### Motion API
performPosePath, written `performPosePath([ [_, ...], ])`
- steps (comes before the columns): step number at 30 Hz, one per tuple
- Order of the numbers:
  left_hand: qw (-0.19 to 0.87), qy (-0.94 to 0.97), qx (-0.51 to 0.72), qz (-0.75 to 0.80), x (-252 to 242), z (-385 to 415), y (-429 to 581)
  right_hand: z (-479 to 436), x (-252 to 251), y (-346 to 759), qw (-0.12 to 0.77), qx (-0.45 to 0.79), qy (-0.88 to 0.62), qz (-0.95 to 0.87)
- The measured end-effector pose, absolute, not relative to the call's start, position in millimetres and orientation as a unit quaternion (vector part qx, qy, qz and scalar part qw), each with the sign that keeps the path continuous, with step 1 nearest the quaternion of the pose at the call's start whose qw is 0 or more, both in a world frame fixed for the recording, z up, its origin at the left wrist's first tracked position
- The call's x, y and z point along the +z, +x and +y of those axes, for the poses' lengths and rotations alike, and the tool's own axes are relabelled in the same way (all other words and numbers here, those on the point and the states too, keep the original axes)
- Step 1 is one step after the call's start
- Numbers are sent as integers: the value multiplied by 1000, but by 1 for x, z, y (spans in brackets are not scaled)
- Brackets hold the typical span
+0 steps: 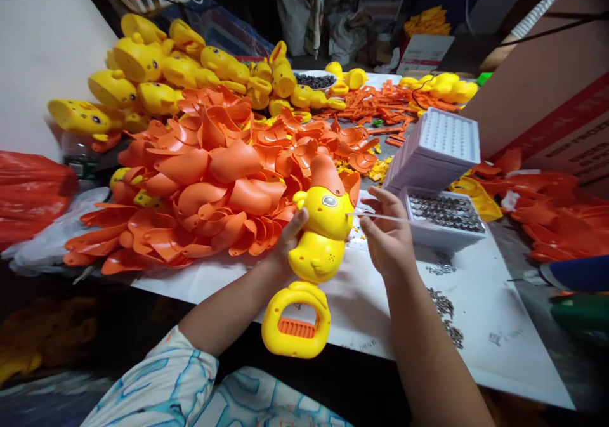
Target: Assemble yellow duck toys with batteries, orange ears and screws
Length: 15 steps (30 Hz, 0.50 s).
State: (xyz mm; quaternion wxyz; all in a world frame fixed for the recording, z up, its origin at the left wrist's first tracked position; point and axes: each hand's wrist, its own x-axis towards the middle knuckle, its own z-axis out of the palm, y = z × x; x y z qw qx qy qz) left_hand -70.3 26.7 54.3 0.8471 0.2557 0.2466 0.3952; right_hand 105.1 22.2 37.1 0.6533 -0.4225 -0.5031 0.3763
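My left hand is closed on a yellow toy duck from its left side, partly hidden behind it. The duck is upright, with an orange piece on its head, a round eye and a ring-shaped handle below. To its right, my right hand pinches a thin, pale, rod-like strip. The strip's left end reaches the duck's side; I cannot tell whether it touches. A heap of curved orange plastic pieces lies behind my left hand.
Yellow toy bodies are piled at the back left. Right of my hands, stacked white trays stand behind a tray of small metal parts. Loose screws lie on the white sheet. A cardboard box borders the right side.
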Motion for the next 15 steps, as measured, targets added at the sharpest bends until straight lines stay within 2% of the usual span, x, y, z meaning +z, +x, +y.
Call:
performPosePath([
  [3,858,259,385,222,49,28,-72,25,34,106,660,423,-417,-459],
  [8,856,266,384,222,48,25,-68,25,37,101,615,486,-395,-480],
  [15,790,339,439,263,57,23,-66,22,40,93,623,524,-413,-408],
])
